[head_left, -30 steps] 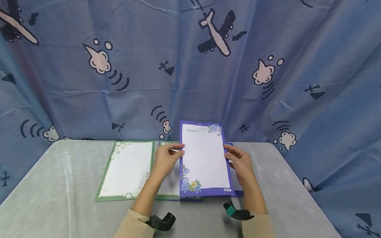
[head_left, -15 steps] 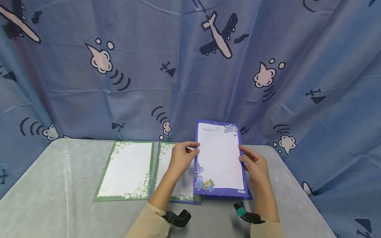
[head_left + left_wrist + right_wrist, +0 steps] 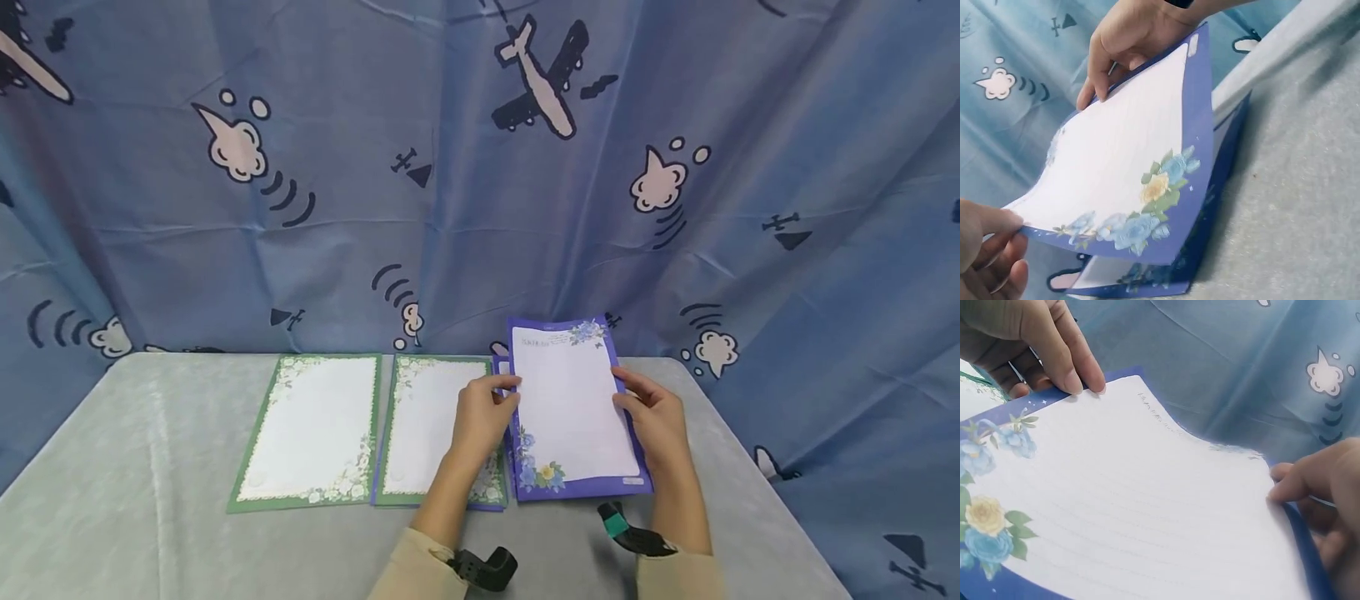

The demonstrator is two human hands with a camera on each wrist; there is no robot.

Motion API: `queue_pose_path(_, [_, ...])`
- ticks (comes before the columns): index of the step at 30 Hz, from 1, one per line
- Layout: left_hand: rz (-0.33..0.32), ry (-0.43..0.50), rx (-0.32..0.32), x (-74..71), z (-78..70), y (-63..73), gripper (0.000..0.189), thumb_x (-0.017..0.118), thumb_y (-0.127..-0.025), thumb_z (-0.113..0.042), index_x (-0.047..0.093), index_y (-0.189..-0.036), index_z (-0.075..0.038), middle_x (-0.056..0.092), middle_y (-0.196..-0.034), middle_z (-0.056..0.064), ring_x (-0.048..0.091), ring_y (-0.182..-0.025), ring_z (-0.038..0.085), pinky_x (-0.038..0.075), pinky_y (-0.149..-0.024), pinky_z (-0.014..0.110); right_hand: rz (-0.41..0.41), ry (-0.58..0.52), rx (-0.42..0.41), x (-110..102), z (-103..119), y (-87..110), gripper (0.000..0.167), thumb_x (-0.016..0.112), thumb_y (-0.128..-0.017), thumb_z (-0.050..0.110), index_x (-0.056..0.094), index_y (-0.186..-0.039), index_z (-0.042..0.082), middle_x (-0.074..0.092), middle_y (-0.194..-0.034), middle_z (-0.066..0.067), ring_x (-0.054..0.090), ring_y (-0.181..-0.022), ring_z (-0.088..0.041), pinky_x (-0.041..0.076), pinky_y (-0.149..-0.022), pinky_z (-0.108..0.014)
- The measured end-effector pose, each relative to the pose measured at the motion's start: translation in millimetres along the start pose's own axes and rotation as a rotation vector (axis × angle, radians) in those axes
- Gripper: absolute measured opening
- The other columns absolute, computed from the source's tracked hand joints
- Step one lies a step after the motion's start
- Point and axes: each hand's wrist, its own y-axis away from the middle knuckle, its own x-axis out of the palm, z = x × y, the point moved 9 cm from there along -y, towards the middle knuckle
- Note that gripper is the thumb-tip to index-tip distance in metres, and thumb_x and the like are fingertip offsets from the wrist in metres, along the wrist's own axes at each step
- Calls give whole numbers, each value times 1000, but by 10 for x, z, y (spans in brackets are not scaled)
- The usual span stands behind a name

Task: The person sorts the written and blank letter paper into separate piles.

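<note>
A purple-bordered sheet of writing paper (image 3: 573, 408), with blue and yellow flowers in its corners, is held up by both hands. My left hand (image 3: 483, 417) pinches its left edge, and my right hand (image 3: 656, 417) pinches the right edge. In the left wrist view the sheet (image 3: 1116, 144) bows a little and stays above another purple-bordered sheet (image 3: 1154, 278). That lower one is mostly hidden in the head view. Fingertips of the left hand (image 3: 1054, 350) and the right hand (image 3: 1329, 494) show on opposite edges in the right wrist view.
Two green-bordered sheets lie on the grey cloth-covered table, one at the left (image 3: 315, 425) and one in the middle (image 3: 431, 425). A purple edge peeks out under the middle one. Behind the table (image 3: 90, 467) hangs a blue curtain (image 3: 337, 275) with printed airplanes.
Both hands have carried the purple-bordered sheet to the right and slightly lower, off the middle green-bordered sheet, which now shows more fully.
</note>
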Motion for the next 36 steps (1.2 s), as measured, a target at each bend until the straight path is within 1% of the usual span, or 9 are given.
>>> queue_pose_path(2, [-3,-8,-7,15,20,6,20,70,-90,-4,78,-109,-7,76,-98,9,54,-68,8,45,-56,20,-2,21,-7,1,-31,-7,46,56,-98,3,59,-143,13,52,-152,-9,47,-133,-21,44,-99,-20])
queue_pose_path(4, [-2,-20,-12,31,43,11,21,70,-90,-3,78,-109,-6,76,-98,9,54,-68,8,45,-57,20,-6,39,-6,7,-65,-12,46,56,-98,3,59,-143,13,52,-151,-10,48,-132,-22,43,-93,-17])
queue_pose_path(8, [8,-47,-27,70,114,18,21,71,-89,-3,78,-109,-6,74,-93,8,53,-68,8,44,-58,20,-9,88,-23,46,-114,-18,45,55,-98,4,60,-142,10,53,-151,-14,50,-131,-28,41,-90,-15])
queue_pose_path(13, [13,-82,-53,113,255,27,25,72,-88,-3,77,-112,-6,68,-81,6,51,-64,8,42,-55,20,-6,134,-93,128,-154,-35,43,56,-96,2,61,-138,5,57,-144,-20,55,-121,-29,41,-80,-11])
queue_pose_path(20, [41,-143,-55,179,385,38,31,74,-84,-2,75,-115,-4,69,-81,5,54,-64,7,45,-57,21,-32,255,-131,230,-273,-81,40,57,-95,4,65,-134,6,62,-139,-19,60,-111,-31,44,-86,-27])
queue_pose_path(24, [55,-214,-47,218,417,27,35,76,-81,-3,75,-116,-3,66,-78,3,53,-67,9,43,-61,23,-45,279,-136,275,-353,-103,38,58,-95,5,67,-132,6,65,-136,-18,63,-108,-31,46,-85,-29])
queue_pose_path(27, [54,-246,-38,241,425,27,37,77,-80,-3,75,-116,-3,64,-76,2,52,-67,11,41,-61,24,-66,278,-120,284,-415,-115,37,59,-95,5,68,-131,6,66,-135,-18,62,-108,-31,46,-87,-32])
queue_pose_path(31, [42,-264,-22,264,430,33,37,77,-79,-3,75,-116,-3,62,-77,2,51,-66,11,41,-61,25,-77,285,-98,292,-471,-126,36,59,-97,8,67,-132,7,65,-136,-19,60,-110,-31,46,-93,-40])
queue_pose_path(36, [32,-277,-4,291,414,56,37,78,-79,-4,75,-116,-2,62,-80,5,52,-68,12,42,-62,26,-98,330,-125,312,-461,-105,35,60,-96,10,68,-130,4,65,-133,-22,62,-113,-36,49,-97,-48])
